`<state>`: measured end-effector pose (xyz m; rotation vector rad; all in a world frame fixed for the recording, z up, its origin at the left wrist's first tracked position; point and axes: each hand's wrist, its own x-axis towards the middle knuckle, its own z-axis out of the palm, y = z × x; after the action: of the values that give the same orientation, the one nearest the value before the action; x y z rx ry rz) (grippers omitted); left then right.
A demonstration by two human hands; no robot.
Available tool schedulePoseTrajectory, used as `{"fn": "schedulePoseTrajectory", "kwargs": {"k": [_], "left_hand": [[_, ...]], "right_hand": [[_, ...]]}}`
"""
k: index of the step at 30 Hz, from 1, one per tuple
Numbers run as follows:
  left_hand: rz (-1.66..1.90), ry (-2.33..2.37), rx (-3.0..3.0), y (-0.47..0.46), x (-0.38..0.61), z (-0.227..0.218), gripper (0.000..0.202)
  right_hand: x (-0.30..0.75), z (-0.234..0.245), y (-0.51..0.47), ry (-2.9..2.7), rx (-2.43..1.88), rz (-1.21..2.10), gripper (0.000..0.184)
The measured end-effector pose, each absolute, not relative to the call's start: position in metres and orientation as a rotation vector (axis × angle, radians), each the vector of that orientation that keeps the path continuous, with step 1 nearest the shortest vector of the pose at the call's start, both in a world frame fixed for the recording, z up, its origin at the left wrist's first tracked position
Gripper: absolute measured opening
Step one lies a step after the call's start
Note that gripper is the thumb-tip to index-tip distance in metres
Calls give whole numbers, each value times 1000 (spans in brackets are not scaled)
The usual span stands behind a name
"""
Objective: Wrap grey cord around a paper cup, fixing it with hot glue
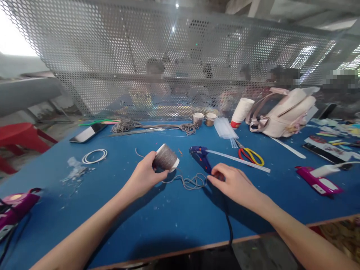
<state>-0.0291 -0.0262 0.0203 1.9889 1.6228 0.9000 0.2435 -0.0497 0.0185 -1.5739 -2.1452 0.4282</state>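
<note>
My left hand (146,170) grips a small paper cup (166,157) wrapped in grey cord, tilted on its side above the table. A loose tail of grey cord (194,182) runs from below the cup and lies in loops between my hands. My right hand (233,183) has its fingers curled at the handle end of a dark blue hot glue gun (202,159). The glue gun rests on the table, with a long clear glue stick (239,160) sticking out of its back. My right palm and some fingertips are hidden.
On the blue table (112,221) are scissors (251,155), glue sticks (225,128), stacked paper cups (242,111), two wrapped cups (210,119), a cord bundle (128,126), a phone (87,133) and purple power strips (317,180). A backpack (287,114) stands before the perforated metal screen (112,48).
</note>
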Motion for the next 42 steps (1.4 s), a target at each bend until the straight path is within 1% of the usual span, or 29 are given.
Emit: {"fn": "schedulePoseTrajectory", "kwargs": {"k": [2, 5, 7, 10, 12, 13, 14, 16, 20, 21, 24, 27, 32, 42], "left_hand": [[906, 1613, 1986, -28, -25, 20, 23], [930, 1578, 1960, -32, -20, 21, 22], [956, 1551, 1948, -35, -17, 21, 25], [1007, 1565, 1985, -38, -16, 20, 37], [1024, 1598, 2012, -39, -18, 19, 43], [1023, 1611, 2017, -39, -18, 19, 46], [1016, 1621, 2019, -39, -19, 18, 47], [995, 1629, 2013, -39, -19, 17, 49], [959, 1579, 1970, -39, -19, 17, 49], [954, 1556, 1952, -39, -18, 17, 48], [935, 1494, 1877, -39, -18, 18, 48], [894, 1458, 1798, -41, -17, 19, 49], [818, 1410, 1738, -43, -16, 15, 49], [749, 1419, 1785, -45, -12, 11, 45]], "right_hand": [[224, 18, -54, -2065, -1315, 639, 8], [190, 8, -42, -1738, -1180, 926, 34], [172, 0, -29, -1543, -1147, 1172, 41], [157, -6, -17, -1354, -1085, 1508, 42], [155, -7, -16, -1310, -1068, 1622, 41], [156, -7, -16, -1321, -1081, 1628, 39], [158, -7, -17, -1360, -1111, 1598, 37], [164, -8, -20, -1509, -1181, 1425, 30], [176, -10, -27, -1866, -1129, 852, 7], [178, -10, -30, -1924, -1087, 719, 4], [182, -9, -36, -2016, -990, 475, 13], [183, -5, -39, -2028, -979, 400, 17], [182, -3, -42, -2044, -1022, 365, 19], [180, -6, -44, -2071, -1071, 339, 16]]}}
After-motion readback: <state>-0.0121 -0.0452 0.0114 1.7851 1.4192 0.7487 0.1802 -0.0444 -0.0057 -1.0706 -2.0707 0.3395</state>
